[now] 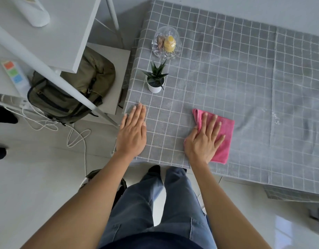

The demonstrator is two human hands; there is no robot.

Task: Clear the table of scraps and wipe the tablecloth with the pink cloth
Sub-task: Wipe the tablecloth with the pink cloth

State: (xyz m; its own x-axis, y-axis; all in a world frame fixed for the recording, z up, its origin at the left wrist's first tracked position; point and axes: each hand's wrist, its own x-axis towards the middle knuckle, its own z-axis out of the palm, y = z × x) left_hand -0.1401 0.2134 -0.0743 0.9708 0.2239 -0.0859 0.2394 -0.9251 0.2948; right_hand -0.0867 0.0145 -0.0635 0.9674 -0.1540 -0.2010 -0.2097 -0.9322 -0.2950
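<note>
A grey tablecloth with a white grid covers the table. Near its front edge lies a folded pink cloth, and my right hand presses flat on it with the fingers spread. My left hand rests flat on the tablecloth at the front left corner, palm down, fingers together, holding nothing. I see no scraps on the cloth. A small wet patch glistens to the right of the pink cloth.
A small potted succulent in a white pot stands near the table's left edge. Behind it is a clear glass dish with a yellow item inside. A green backpack, white shelving and cables sit on the floor at left.
</note>
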